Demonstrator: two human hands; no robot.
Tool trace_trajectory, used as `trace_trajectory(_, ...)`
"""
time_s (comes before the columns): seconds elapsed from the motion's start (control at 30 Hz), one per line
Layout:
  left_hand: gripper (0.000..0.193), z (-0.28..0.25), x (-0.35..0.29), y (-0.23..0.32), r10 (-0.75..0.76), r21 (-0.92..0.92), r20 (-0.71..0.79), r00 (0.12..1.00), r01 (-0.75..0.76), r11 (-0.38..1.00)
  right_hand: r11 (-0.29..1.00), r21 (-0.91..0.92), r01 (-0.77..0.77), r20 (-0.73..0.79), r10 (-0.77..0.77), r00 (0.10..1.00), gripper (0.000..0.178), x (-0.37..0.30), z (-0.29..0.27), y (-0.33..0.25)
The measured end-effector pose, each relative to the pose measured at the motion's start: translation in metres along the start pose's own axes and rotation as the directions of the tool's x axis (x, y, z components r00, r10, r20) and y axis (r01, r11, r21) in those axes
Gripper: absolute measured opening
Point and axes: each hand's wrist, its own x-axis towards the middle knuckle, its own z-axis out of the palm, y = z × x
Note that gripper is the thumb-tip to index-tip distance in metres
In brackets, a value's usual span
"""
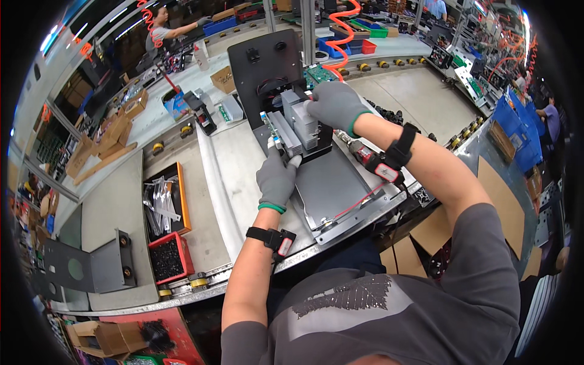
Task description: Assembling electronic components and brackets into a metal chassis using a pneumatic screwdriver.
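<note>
Both my hands wear grey gloves with green cuffs. Between them is a silver finned heat sink assembly [301, 123], tilted over a dark metal chassis [333, 185] whose back panel [263, 70] stands upright. My left hand [277, 180] is closed on the near left end of the assembly, thumb and fingers at its lower edge. At the far right side my right hand [336, 104] grips it from above; the fingertips are partly hidden. Some wires and a dark fan-like part show behind the heat sink. A red and black power screwdriver [364, 154] lies right of the chassis.
A red bin of black screws [169, 260] and a tray of metal strips [161, 207] stand left. Another bent dark panel [91, 267] lies beyond them. An orange coiled hose [342, 48] hangs behind the chassis, near a green circuit board [321, 74]. A co-worker [164, 30] reaches across the far line.
</note>
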Motion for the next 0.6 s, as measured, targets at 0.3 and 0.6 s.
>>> trace_trajectory(0.3,0.048,-0.002,0.003,-0.005,0.013,0.033,0.039,0.999,-0.014,0.999,0.962,0.253,0.101,-0.147,-0.065,0.987,0.040,-0.022,-0.042,0.052)
trace_trajectory(0.6,0.042,0.001,0.003,0.006,0.047,0.031,0.028,0.999,-0.047,0.998,0.991,-0.007,-0.136,0.400,0.127,0.907,0.039,-0.106,0.024,0.158)
